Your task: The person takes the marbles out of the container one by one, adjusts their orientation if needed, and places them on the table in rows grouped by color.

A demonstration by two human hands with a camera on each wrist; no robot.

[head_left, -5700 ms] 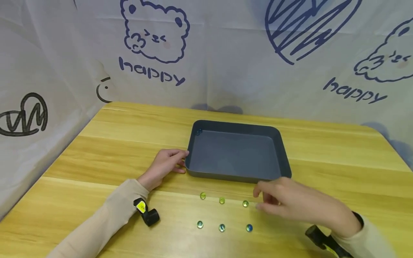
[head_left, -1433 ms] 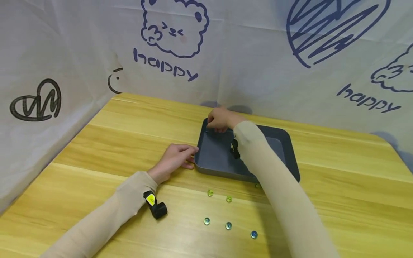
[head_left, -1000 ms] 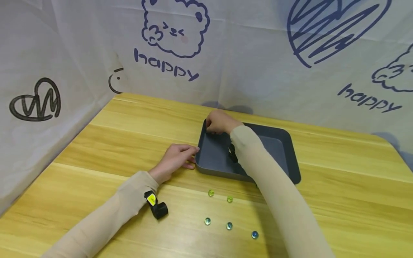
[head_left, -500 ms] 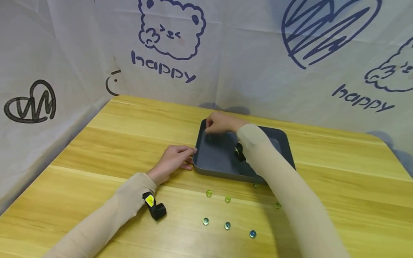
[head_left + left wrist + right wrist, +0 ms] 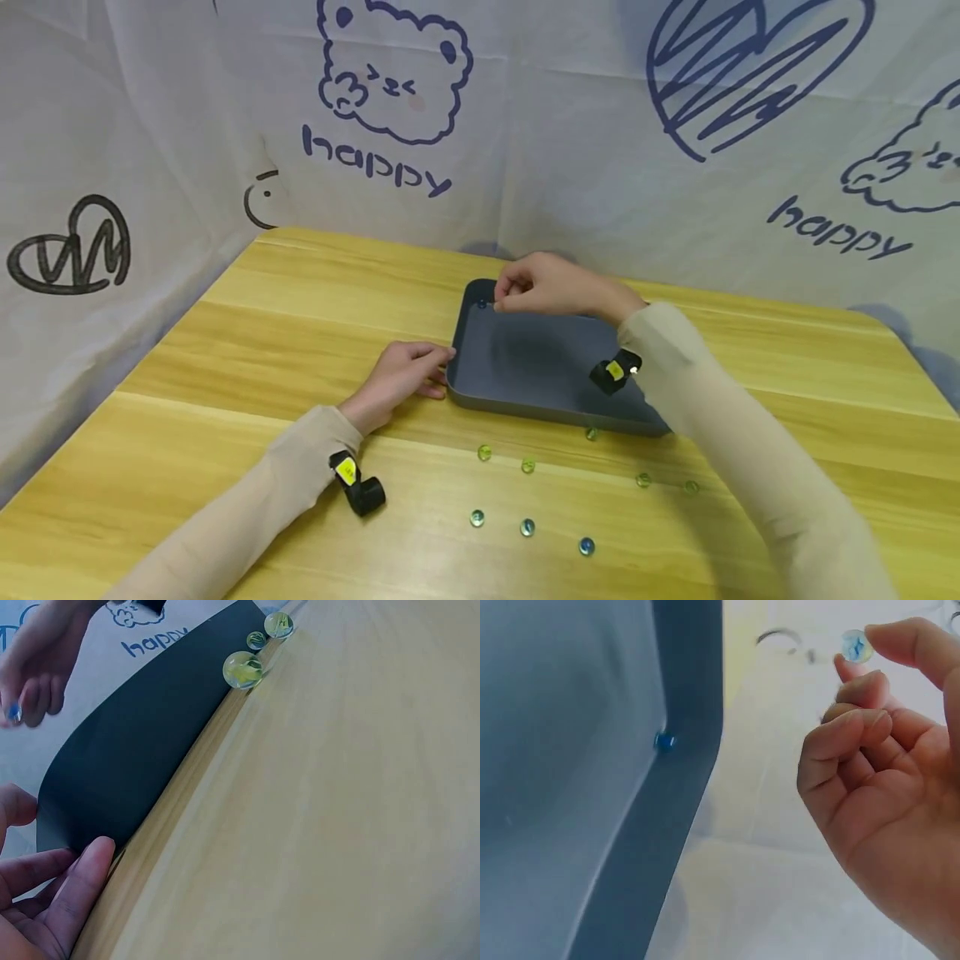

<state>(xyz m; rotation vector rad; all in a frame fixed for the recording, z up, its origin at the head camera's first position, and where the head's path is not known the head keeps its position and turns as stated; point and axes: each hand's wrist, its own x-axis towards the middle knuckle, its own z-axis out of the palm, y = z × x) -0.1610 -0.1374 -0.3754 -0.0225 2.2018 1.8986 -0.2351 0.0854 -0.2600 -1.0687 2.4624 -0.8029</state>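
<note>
My right hand [image 5: 551,287] is over the back left part of the dark grey tray [image 5: 525,404]. It pinches a clear marble with a blue swirl [image 5: 856,646] between thumb and fingertip, its other fingers curled in. A blue marble [image 5: 665,741] lies in the tray's corner, also visible as a dark blue marble [image 5: 482,304] in the head view. My left hand [image 5: 397,375] rests on the table at the tray's front left corner, fingertips touching the outer wall, fingers relaxed.
In front of the tray, several yellow-green marbles [image 5: 528,465] lie scattered on the wooden table [image 5: 225,350]. Nearer to me is a row of three bluish marbles [image 5: 528,527]. A white drawn-on cloth [image 5: 555,158] hangs behind the table.
From the table by the tray's front right corner, my right hand went to the back left corner. It has now come up and rightward, pinching a marble. My left hand stays at the tray.
</note>
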